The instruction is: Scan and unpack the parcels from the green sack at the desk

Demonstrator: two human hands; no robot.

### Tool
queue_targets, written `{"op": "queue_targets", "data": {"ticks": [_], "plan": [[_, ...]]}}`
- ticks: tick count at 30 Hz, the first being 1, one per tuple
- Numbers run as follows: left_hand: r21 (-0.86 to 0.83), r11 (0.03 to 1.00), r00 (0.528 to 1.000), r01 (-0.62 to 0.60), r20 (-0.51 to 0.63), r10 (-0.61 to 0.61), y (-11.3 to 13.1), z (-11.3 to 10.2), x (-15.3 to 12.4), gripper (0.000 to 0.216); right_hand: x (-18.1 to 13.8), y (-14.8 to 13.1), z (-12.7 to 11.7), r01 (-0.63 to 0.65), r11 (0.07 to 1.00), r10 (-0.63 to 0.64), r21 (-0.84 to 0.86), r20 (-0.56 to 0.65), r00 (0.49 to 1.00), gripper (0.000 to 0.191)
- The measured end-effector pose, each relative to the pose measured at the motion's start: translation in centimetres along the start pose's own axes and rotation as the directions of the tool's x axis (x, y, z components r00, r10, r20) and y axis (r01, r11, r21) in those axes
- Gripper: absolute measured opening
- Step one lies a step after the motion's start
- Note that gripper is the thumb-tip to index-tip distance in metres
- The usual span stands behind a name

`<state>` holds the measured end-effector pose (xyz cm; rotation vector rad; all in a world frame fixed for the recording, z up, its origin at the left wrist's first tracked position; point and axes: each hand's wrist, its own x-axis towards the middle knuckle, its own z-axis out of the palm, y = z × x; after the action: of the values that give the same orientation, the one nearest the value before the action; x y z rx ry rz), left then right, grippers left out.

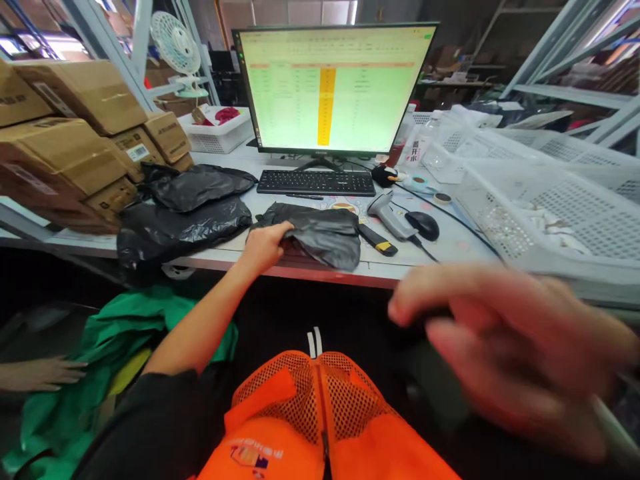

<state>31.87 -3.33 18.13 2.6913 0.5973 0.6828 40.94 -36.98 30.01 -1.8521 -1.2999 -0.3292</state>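
My left hand (265, 248) is closed on the left edge of a black plastic mailing bag (325, 235), which lies crumpled at the front of the desk and overhangs it slightly. My right hand (510, 340) is raised close to the camera at the lower right, blurred by motion. Its finger and thumb stand apart, and nothing shows between them. To the right of the bag lies a box cutter (378, 240) with a yellow end. A grey barcode scanner (391, 215) and a black mouse (423, 225) rest beyond the cutter.
Filled black bags (187, 220) and stacked cartons (75, 157) occupy the left. A keyboard (316, 182) sits before a lit monitor (335, 90). White baskets (550, 200) stand at right. Another person's hand (45, 373) rests by green sacking (140, 313) at lower left.
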Motion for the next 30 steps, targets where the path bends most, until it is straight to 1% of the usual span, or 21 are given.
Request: {"op": "queue_targets", "data": {"ticks": [1,2,3,4,5,6,7,9,11,13,15,18,20,22,23,24,26,27,28,29,30], "plan": [[-0.043,0.997,0.993,0.068,-0.092,-0.071,-0.7,-0.9,0.9,0.042,1.9,1.7,0.6,0.034,0.999,-0.034,0.017,-0.029,0.999,0.047],[-0.109,0.986,0.97,0.124,-0.197,-0.143,-1.4,-1.7,1.7,0.035,3.9,3.9,1.3,0.077,0.996,-0.074,0.051,-0.059,0.996,0.052],[-0.194,0.968,0.93,0.161,-0.298,-0.214,-2.1,-2.6,2.5,0.027,5.9,6.4,2.1,0.065,0.997,-0.059,0.052,-0.105,0.993,0.053],[-0.29,0.94,0.881,0.181,-0.377,-0.286,-2.7,-3.4,3.3,0.023,7.8,9.1,3.0,-0.02,1.0,0.018,-0.019,-0.101,0.995,0.052],[-0.387,0.902,0.833,0.191,-0.422,-0.358,-3.3,-4.0,3.8,0.024,9.3,11.8,3.9,-0.153,0.979,0.143,-0.137,-0.082,0.986,0.051],[-0.478,0.855,0.796,0.2,-0.43,-0.426,-3.7,-4.4,4.2,0.027,10.6,14.2,4.9,-0.281,0.92,0.274,-0.273,-0.064,0.96,0.05],[-0.56,0.801,0.772,0.214,-0.405,-0.49,-4.0,-4.6,4.4,0.029,11.4,16.4,5.9,-0.342,0.855,0.371,-0.391,0.0,0.928,0.053],[-0.695,0.671,0.757,0.26,-0.284,-0.588,-4.3,-4.3,4.2,0.029,12.2,19.6,7.8,-0.376,0.737,0.516,-0.562,0.107,0.85,0.058],[-0.768,0.562,0.757,0.308,-0.16,-0.634,-4.1,-3.4,3.6,0.029,12.1,21.2,9.5,-0.366,0.663,0.601,-0.653,0.174,0.78,0.063],[-0.793,0.507,0.757,0.338,-0.091,-0.648,-3.8,-2.3,3.0,0.031,11.9,21.7,10.8,-0.384,0.609,0.658,-0.694,0.171,0.734,0.062],[-0.801,0.491,0.768,0.343,-0.062,-0.637,-3.5,-1.6,2.5,0.033,12.0,21.7,11.8,-0.411,0.573,0.689,-0.709,0.145,0.71,0.06],[-0.8,0.502,0.824,0.329,-0.016,-0.566,-3.0,-1.6,2.3,0.038,13.1,21.6,12.4,-0.419,0.582,0.695,-0.697,0.159,0.701,0.053],[-0.778,0.54,0.866,0.322,0.012,-0.5,-2.7,-2.1,2.3,0.043,14.3,21.5,11.8,-0.419,0.604,0.694,-0.678,0.188,0.695,0.041],[-0.748,0.578,0.895,0.325,0.046,-0.443,-2.4,-2.7,2.2,0.05,15.6,21.1,10.1,-0.441,0.653,0.686,-0.616,0.234,0.689,0.023],[-0.736,0.592,0.906,0.327,0.067,-0.418,-2.2,-2.9,2.2,0.053,16.2,20.6,8.9,-0.455,0.702,0.665,-0.548,0.277,0.693,0.017],[-0.727,0.603,0.915,0.329,0.087,-0.394,-2.1,-3.1,2.1,0.055,16.7,19.9,7.6,-0.464,0.76,0.628,-0.455,0.328,0.706,0.018],[-0.716,0.614,0.925,0.334,0.122,-0.361,-1.8,-3.2,1.9,0.057,17.5,17.8,4.7,-0.465,0.852,0.522,-0.241,0.464,0.715,0.03],[-0.714,0.611,0.926,0.341,0.141,-0.351,-1.7,-3.1,1.9,0.057,17.7,16.5,3.4,-0.461,0.874,0.467,-0.157,0.538,0.702,0.036],[-0.714,0.605,0.925,0.352,0.166,-0.343,-1.7,-2.9,1.9,0.058,17.8,15.0,2.3,-0.458,0.882,0.422,-0.111,0.616,0.665,0.04],[-0.716,0.597,0.923,0.362,0.186,-0.337,-1.7,-2.7,1.9,0.058,17.9,13.5,1.5,-0.445,0.893,0.373,-0.07,0.668,0.644,0.042],[-0.718,0.59,0.922,0.37,0.202,-0.332,-1.7,-2.4,1.9,0.058,17.9,12.2,1.0,-0.422,0.906,0.322,-0.029,0.696,0.642,0.043]]}}
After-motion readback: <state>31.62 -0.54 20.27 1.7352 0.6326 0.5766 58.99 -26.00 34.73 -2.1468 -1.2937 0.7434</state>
